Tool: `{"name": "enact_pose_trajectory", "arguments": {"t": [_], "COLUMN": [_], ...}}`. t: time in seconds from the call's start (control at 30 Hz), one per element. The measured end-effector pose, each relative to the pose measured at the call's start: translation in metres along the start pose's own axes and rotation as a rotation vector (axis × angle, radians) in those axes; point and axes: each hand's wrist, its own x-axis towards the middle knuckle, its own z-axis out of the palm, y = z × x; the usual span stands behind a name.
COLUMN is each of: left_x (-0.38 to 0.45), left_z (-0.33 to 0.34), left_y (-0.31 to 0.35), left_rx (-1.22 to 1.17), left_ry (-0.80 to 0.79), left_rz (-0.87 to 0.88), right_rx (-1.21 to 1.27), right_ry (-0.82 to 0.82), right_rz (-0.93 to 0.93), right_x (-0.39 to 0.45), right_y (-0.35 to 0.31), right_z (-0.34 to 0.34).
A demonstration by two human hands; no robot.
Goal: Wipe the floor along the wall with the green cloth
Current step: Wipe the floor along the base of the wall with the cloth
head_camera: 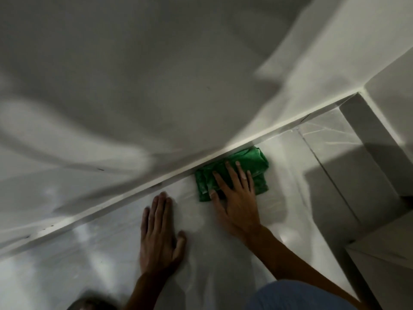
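A folded green cloth [250, 163] lies on the glossy white floor [223, 253], pressed up against the white baseboard [143, 191] of the wall [134, 86]. My right hand [237, 198] lies flat on the cloth with fingers spread, covering its near part. My left hand [159, 233] rests palm down on the bare floor to the left of the cloth, fingers pointing at the baseboard, holding nothing.
The baseboard runs diagonally from lower left to upper right, ending at a wall corner [359, 95]. A white step or ledge [380, 249] rises at the right. A floor tile seam [330, 175] runs right of the cloth. Blue clothing [301, 296] shows at the bottom.
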Motion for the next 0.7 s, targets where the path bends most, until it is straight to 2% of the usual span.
{"name": "enact_pose_trajectory", "arguments": {"t": [0.13, 0.27, 0.47, 0.57, 0.63, 0.7], "left_x": [0.000, 0.001, 0.001, 0.000, 0.002, 0.002], "left_z": [-0.002, -0.002, -0.005, -0.005, -0.006, -0.005], "left_y": [-0.001, 0.002, 0.004, 0.003, 0.005, 0.008], "left_rx": [-0.003, -0.010, -0.014, -0.024, -0.025, -0.024], "left_ry": [-0.017, -0.001, -0.010, -0.015, -0.004, 0.004], "left_rz": [-0.005, 0.003, 0.010, -0.003, -0.002, 0.001], "right_rx": [0.036, -0.063, -0.134, 0.055, 0.128, 0.151], "right_ry": [-0.022, -0.021, -0.003, 0.068, 0.122, 0.120], "right_rz": [-0.153, -0.278, -0.037, 0.127, 0.131, 0.031], "right_x": [-0.010, 0.001, 0.019, 0.026, 0.021, 0.012], "right_y": [-0.026, -0.002, 0.048, 0.021, -0.003, -0.025], "right_z": [0.016, 0.007, -0.027, -0.025, -0.017, -0.005]}}
